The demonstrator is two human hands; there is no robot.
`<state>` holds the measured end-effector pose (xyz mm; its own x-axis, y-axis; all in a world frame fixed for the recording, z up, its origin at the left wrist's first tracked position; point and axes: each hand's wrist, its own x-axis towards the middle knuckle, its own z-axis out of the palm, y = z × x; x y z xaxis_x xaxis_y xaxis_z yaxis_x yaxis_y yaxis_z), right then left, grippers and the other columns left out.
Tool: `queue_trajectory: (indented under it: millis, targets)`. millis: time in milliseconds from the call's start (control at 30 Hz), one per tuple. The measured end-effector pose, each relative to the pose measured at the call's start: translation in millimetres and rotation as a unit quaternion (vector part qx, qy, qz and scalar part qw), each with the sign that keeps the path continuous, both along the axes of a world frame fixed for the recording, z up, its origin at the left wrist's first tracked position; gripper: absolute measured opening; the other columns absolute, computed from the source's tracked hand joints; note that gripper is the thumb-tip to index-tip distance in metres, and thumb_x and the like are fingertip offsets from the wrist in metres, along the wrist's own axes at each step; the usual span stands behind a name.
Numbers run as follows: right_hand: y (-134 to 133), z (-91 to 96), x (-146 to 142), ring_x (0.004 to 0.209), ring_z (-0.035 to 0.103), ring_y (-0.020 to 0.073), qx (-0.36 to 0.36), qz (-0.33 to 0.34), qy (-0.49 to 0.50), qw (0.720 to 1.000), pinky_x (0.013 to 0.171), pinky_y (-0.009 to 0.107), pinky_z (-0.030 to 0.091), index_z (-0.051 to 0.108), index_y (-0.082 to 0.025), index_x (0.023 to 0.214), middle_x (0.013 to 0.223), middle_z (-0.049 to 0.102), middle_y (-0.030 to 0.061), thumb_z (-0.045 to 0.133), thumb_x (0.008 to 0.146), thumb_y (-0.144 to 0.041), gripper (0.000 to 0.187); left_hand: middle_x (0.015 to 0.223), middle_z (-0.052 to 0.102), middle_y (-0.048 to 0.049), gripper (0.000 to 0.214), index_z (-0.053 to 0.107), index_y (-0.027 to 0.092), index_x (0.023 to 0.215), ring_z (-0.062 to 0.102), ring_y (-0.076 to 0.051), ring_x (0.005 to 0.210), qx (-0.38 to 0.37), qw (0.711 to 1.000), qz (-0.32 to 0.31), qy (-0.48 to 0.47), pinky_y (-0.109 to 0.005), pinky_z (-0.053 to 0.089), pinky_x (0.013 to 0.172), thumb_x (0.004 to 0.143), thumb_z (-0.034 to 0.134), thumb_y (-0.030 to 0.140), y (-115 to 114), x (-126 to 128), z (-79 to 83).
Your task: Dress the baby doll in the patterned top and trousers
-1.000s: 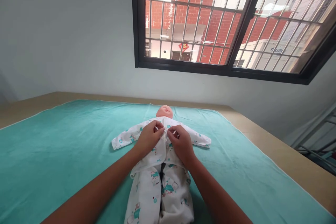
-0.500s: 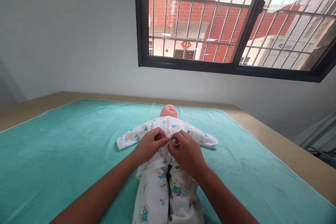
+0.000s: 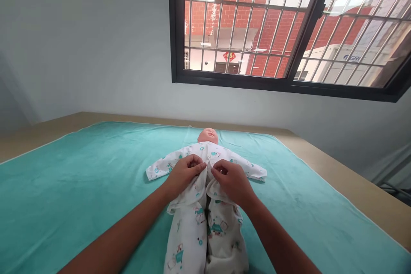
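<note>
A baby doll (image 3: 208, 135) lies on its back, its head toward the wall and both sleeves spread out. It wears a white printed baby shirt (image 3: 188, 197) and matching trousers (image 3: 186, 239). My left hand (image 3: 186, 174) pinches one front edge of the shirt at the chest. My right hand (image 3: 231, 180) pinches the opposite front edge, close beside it. Below the hands the two shirt fronts hang apart, and a dark gap runs between the trouser legs. My fingers partly hide the closure; a small snap shows above them.
A turquoise blanket (image 3: 96, 188) lies under the doll, over a wooden surface (image 3: 362, 184) whose edge shows at the right. Behind it rise a pale wall (image 3: 96, 43) and a dark-framed window (image 3: 231, 80) with metal bars outside.
My hands have moved slightly apart, and the shirt fronts between and below them have parted. The small snap above is less visible. The view has shifted a little.
</note>
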<state>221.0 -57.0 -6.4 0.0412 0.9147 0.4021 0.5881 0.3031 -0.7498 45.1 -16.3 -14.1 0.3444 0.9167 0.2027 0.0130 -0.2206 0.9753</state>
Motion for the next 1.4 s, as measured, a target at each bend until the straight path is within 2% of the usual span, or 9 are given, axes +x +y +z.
queue_trajectory:
  millis: [133, 200, 300, 500, 767, 867, 1067, 1267, 1400]
  targets:
    - [1, 4.3, 0, 0.051, 0.047, 0.0120, -0.112, 0.050, 0.237, 0.964, 0.050, 0.025, 0.035, 0.064, -0.020, 0.074, 0.057, 0.056, -0.0041, 0.065, 0.078, -0.038, 0.018, 0.060, 0.049, 0.0058, 0.028, 0.057, 0.019, 0.077, 0.042, -0.009, 0.055, 0.013, 1.000, -0.001, -0.015, -0.020, 0.032, 0.050, 0.080, 0.068, 0.044, -9, 7, 0.3]
    - [0, 4.1, -1, 0.048, 0.045, 0.0102, -0.142, 0.071, 0.282, 0.946, 0.047, 0.024, 0.033, 0.065, -0.020, 0.075, 0.055, 0.054, -0.0048, 0.068, 0.076, -0.039, 0.020, 0.061, 0.051, 0.0051, 0.026, 0.058, 0.019, 0.078, 0.044, -0.009, 0.056, 0.014, 1.000, -0.015, -0.014, -0.020, 0.033, 0.050, 0.081, 0.067, 0.043, -12, 9, 0.2]
    - [1, 2.0, -1, 0.050, 0.046, 0.0100, -0.156, 0.100, 0.299, 0.936, 0.047, 0.023, 0.034, 0.067, -0.019, 0.074, 0.057, 0.057, -0.0035, 0.072, 0.073, -0.040, 0.022, 0.067, 0.058, 0.0029, 0.023, 0.058, 0.019, 0.083, 0.051, -0.010, 0.062, -0.002, 0.998, -0.040, -0.042, -0.020, 0.039, 0.056, 0.083, 0.066, 0.040, -10, 9, -0.4]
    - [5, -3.8, 6, 0.058, 0.055, 0.0122, -0.176, 0.127, 0.303, 0.928, 0.053, 0.024, 0.041, 0.071, -0.019, 0.079, 0.066, 0.065, -0.0007, 0.073, 0.074, -0.042, 0.023, 0.071, 0.058, 0.0034, 0.020, 0.054, 0.020, 0.090, 0.055, -0.010, 0.067, -0.033, 0.989, -0.090, -0.115, -0.022, 0.044, 0.065, 0.084, 0.066, 0.035, -3, 7, -3.9]
    - [-1, 4.6, 7, 0.066, 0.060, 0.0136, -0.186, 0.147, 0.278, 0.931, 0.064, 0.026, 0.049, 0.073, -0.016, 0.083, 0.069, 0.068, 0.0021, 0.066, 0.080, -0.037, 0.022, 0.064, 0.057, 0.0048, 0.021, 0.053, 0.020, 0.090, 0.050, -0.009, 0.059, -0.032, 0.989, -0.092, -0.115, -0.020, 0.037, 0.056, 0.085, 0.066, 0.035, -2, 6, -5.9]
    - [0, 4.1, 8, 0.069, 0.062, 0.0142, -0.185, 0.163, 0.272, 0.930, 0.066, 0.026, 0.049, 0.072, -0.017, 0.087, 0.073, 0.069, 0.0023, 0.067, 0.077, -0.030, 0.017, 0.065, 0.056, 0.0050, 0.019, 0.052, 0.020, 0.089, 0.049, -0.008, 0.059, -0.021, 0.991, -0.084, -0.102, -0.020, 0.037, 0.055, 0.086, 0.065, 0.033, -3, 7, -6.4]
    - [3, -3.3, 5, 0.056, 0.049, 0.0097, -0.137, 0.170, 0.199, 0.955, 0.049, 0.022, 0.038, 0.064, -0.020, 0.086, 0.069, 0.062, -0.0033, 0.069, 0.076, -0.028, 0.014, 0.067, 0.052, 0.0060, 0.018, 0.054, 0.020, 0.092, 0.045, -0.008, 0.058, 0.008, 0.997, -0.063, -0.047, -0.020, 0.035, 0.053, 0.089, 0.060, 0.037, -6, 8, -6.7]
    - [4, -9.0, 0, 0.062, 0.049, 0.0111, -0.064, 0.126, 0.121, 0.983, 0.055, 0.023, 0.038, 0.062, -0.021, 0.085, 0.069, 0.058, -0.0045, 0.066, 0.078, -0.028, 0.011, 0.071, 0.052, 0.0052, 0.022, 0.055, 0.021, 0.102, 0.048, -0.010, 0.064, 0.064, 0.997, -0.035, 0.017, -0.021, 0.038, 0.057, 0.090, 0.057, 0.040, -9, 9, -5.5]
    - [3, -12.4, -2, 0.063, 0.051, 0.0116, -0.047, 0.114, 0.086, 0.989, 0.059, 0.025, 0.040, 0.062, -0.022, 0.086, 0.069, 0.059, -0.0051, 0.062, 0.076, -0.021, 0.010, 0.070, 0.053, 0.0055, 0.020, 0.055, 0.022, 0.105, 0.050, -0.011, 0.066, 0.095, 0.994, -0.015, 0.056, -0.022, 0.039, 0.060, 0.087, 0.059, 0.029, -10, 10, -6.3]
